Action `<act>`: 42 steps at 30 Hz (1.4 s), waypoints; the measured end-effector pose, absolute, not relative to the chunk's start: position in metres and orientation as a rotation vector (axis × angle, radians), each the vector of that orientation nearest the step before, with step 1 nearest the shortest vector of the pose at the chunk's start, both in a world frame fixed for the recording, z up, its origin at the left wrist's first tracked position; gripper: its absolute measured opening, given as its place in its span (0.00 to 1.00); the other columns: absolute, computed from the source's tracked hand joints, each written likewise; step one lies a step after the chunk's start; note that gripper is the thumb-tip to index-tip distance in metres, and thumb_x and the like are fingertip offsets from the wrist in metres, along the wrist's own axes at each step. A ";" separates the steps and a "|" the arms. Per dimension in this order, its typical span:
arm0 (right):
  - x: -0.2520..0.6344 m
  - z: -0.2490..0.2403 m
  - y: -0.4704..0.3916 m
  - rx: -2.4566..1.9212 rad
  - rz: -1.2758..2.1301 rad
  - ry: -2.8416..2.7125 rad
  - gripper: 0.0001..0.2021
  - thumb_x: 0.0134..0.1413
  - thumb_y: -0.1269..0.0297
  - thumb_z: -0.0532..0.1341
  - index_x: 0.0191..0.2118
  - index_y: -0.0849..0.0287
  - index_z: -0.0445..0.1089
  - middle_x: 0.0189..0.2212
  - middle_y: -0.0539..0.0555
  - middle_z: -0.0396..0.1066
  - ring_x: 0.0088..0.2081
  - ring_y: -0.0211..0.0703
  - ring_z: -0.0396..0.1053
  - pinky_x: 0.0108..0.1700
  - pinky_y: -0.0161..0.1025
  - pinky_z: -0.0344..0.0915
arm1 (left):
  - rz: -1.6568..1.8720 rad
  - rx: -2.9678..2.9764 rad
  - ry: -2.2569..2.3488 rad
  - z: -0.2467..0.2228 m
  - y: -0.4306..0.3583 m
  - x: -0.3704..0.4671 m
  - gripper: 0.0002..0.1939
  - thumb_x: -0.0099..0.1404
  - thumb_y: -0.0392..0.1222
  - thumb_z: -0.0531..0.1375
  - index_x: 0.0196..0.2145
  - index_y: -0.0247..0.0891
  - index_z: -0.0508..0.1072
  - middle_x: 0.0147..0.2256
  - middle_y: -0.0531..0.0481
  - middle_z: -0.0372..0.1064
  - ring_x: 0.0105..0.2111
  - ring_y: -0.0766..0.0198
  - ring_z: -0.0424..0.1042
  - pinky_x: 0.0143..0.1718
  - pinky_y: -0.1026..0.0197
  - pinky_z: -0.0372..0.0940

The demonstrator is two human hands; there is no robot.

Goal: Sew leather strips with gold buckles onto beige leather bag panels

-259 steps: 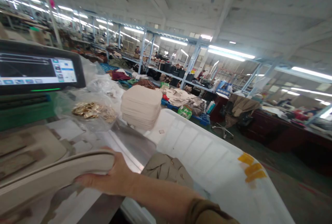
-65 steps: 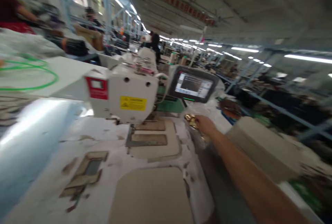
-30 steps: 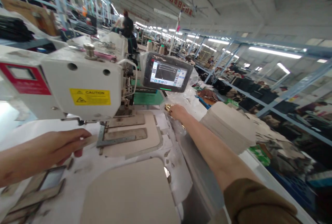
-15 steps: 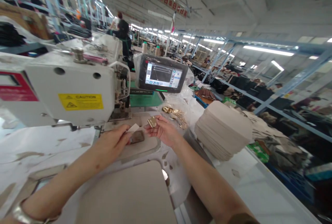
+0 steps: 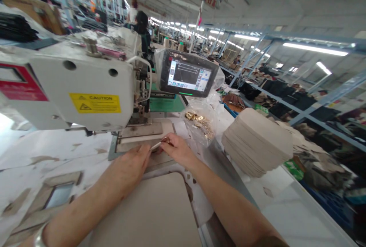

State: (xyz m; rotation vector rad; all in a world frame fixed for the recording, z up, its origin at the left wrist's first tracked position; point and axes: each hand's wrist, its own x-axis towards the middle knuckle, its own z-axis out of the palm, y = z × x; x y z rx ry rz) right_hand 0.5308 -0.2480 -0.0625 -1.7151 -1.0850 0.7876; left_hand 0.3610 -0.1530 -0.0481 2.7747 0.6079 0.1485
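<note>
My left hand point(image 5: 133, 165) is closed on a short pale strip point(image 5: 155, 146), which points toward the right hand. My right hand point(image 5: 178, 151) pinches a small gold metal fitting point(image 5: 166, 140), mostly covered by the fingers. Strip and fitting meet between the hands; whether one passes through the other I cannot tell. Just beyond the hands is the clamp plate point(image 5: 143, 130) of a sewing machine point(image 5: 97, 83). A large beige panel point(image 5: 148, 209) with rounded corners lies nearest me, below both hands.
A clear plastic bag of gold fittings point(image 5: 200, 123) lies right of the clamp, below a control screen point(image 5: 188, 77). Farther right stands a tall stack of beige panels point(image 5: 254, 142). An open rectangular frame point(image 5: 47, 201) rests at lower left. Several people are in the background.
My hands have come together, bringing the strip against the gold fitting, which was held apart and in plain sight before. The view has shifted slightly left.
</note>
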 end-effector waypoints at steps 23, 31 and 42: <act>0.508 -0.043 -0.252 -1.974 0.547 -1.518 0.05 0.63 0.67 0.55 0.36 0.57 0.66 0.28 0.51 0.70 0.31 0.42 0.69 0.35 0.36 0.62 | 0.457 3.030 0.669 -0.043 -0.166 0.364 0.19 0.67 0.28 0.47 0.47 0.30 0.73 0.48 0.33 0.74 0.52 0.43 0.72 0.52 0.42 0.67; 0.569 -0.024 -0.212 -1.978 1.316 -1.041 0.12 0.62 0.63 0.57 0.27 0.59 0.62 0.15 0.41 0.52 0.15 0.29 0.45 0.18 0.29 0.39 | 0.541 3.064 0.578 -0.086 -0.147 0.373 0.27 0.69 0.46 0.55 0.62 0.29 0.66 0.61 0.34 0.66 0.63 0.41 0.63 0.62 0.39 0.59; 0.574 -0.040 -0.187 -2.081 1.282 -0.939 0.13 0.62 0.59 0.61 0.29 0.59 0.63 0.13 0.40 0.52 0.13 0.27 0.43 0.16 0.28 0.36 | 0.482 3.034 0.645 -0.092 -0.131 0.374 0.30 0.70 0.50 0.55 0.63 0.27 0.64 0.64 0.33 0.60 0.64 0.43 0.61 0.64 0.40 0.58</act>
